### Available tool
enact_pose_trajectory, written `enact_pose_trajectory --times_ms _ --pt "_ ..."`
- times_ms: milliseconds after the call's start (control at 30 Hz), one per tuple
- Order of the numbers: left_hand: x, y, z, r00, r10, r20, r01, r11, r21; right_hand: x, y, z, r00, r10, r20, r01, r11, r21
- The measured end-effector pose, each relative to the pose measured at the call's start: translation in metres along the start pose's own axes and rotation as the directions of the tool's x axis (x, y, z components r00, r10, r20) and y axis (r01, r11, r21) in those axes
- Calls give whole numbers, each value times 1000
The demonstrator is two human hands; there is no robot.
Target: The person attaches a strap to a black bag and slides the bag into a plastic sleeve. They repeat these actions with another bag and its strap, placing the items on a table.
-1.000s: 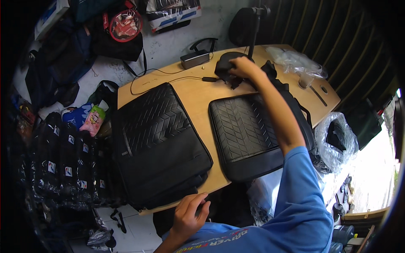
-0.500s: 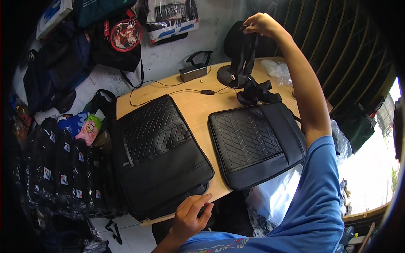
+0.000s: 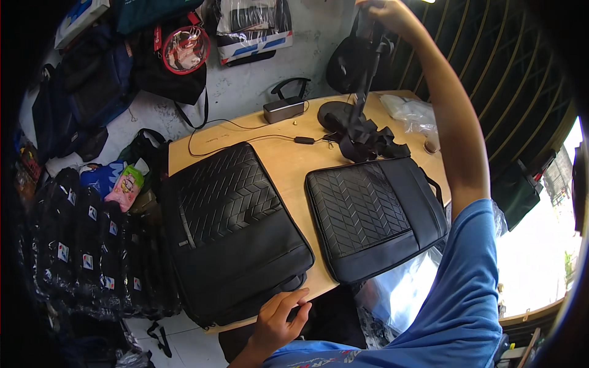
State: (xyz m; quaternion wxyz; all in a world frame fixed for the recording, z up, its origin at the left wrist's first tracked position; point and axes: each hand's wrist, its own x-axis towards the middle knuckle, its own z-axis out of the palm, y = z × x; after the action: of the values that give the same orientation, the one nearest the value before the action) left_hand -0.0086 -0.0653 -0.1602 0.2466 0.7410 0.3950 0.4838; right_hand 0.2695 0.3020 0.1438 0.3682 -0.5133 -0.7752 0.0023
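Note:
Two black bags with a chevron-stitched panel lie flat side by side on the wooden table (image 3: 230, 130): a larger, thicker bag (image 3: 236, 214) on the left and a slimmer bag (image 3: 374, 214) on the right. My left hand (image 3: 281, 319) is loosely bent at the near edge, beside the larger bag's lower corner, empty with thumb and fingers apart. My right hand (image 3: 389, 13) is raised high at the far side, its fingertips partly cut off by the picture's top. Its fingers are closed on what looks like a black strap. Below it, black straps (image 3: 371, 140) lie heaped behind the slimmer bag.
Behind the straps rises a black stand on a round base (image 3: 331, 111). A grey box-shaped device (image 3: 284, 109) with a cable sits near the wall. Clear plastic (image 3: 408, 113) lies far right. Plastic-wrapped black goods (image 3: 92, 245) are stacked left; bags (image 3: 92, 86) hang on the wall.
My right hand has risen to the picture's top edge. More of the stand's pole shows, and the straps behind the slimmer bag lie differently. My left hand has hardly moved.

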Motion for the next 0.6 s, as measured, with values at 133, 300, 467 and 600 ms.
enact_pose_trajectory --times_ms 133,300,467,600 --pt "9 8 0 998 64 11 -63 994 -85 39 19 -83 824 -540 -175 567 766 303" --pt "52 21 -13 988 95 -125 -108 989 -101 9 -112 -103 884 -181 -431 289 936 199" --pt "155 48 -4 955 106 -275 -187 939 -288 -9 -166 -152 783 -485 -389 475 870 -130" --pt "227 94 3 911 291 -294 -353 917 -186 -42 -244 -159 823 -260 -504 381 912 151"
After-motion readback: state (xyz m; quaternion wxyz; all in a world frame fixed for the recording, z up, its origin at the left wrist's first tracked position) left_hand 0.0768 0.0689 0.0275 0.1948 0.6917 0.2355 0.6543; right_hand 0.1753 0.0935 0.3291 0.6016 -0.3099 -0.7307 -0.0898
